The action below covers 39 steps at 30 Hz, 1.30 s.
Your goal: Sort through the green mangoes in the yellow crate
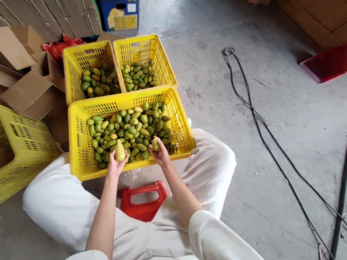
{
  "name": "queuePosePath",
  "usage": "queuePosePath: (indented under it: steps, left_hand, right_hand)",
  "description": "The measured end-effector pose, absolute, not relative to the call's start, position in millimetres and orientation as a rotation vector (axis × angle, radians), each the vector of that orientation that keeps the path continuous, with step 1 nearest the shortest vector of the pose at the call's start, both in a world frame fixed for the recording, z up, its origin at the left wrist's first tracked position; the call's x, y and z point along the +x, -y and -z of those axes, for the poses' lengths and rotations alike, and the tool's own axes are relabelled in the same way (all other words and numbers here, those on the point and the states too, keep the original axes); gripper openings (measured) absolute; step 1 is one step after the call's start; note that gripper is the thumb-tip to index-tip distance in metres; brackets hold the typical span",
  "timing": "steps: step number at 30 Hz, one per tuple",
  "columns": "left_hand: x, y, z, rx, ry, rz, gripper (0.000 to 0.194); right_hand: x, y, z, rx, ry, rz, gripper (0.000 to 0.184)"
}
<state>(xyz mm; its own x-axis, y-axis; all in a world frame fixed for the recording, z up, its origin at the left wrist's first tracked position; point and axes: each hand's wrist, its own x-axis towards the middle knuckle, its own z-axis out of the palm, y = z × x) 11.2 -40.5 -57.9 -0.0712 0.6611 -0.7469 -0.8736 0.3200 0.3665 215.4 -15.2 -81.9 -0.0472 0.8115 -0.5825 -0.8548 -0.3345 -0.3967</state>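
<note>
My left hand (pixel 115 165) is closed around the base of a pale green, pear-shaped fruit (pixel 120 151), held with its narrow end up. In my right hand (pixel 163 154) is a smaller yellow-green fruit (pixel 156 144), gripped between thumb and fingers. Both hands hover over the near edge of a large yellow plastic crate (pixel 80 167), which holds many oval green and yellowish fruits (pixel 132 130). What kind of fruit these are I cannot tell for sure.
Behind stand two more yellow crates, left (pixel 71 75) and right (pixel 166 64), with similar fruit. Cardboard boxes (pixel 27 90) and a tilted yellow crate (pixel 33 137) lie at left. A red stool (pixel 145 210) is beneath me. Black cables (pixel 261 120) cross the floor at right.
</note>
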Motion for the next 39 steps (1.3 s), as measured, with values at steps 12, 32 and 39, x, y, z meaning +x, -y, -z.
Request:
queuePosePath:
  steps: [12, 32, 39]
  left_hand:
    - [6, 38, 58, -0.231, -0.939, -1.249, 0.028]
    - [12, 41, 60, -0.121, -0.983, -1.337, 0.024]
    - [11, 41, 56, -0.166, -0.921, -1.442, 0.028]
  right_hand:
    - [220, 13, 78, -0.841, -0.108, -1.731, 0.018]
    - [222, 16, 72, -0.852, -0.153, -1.723, 0.020]
    - [217, 13, 76, -0.869, -0.181, -1.728, 0.018]
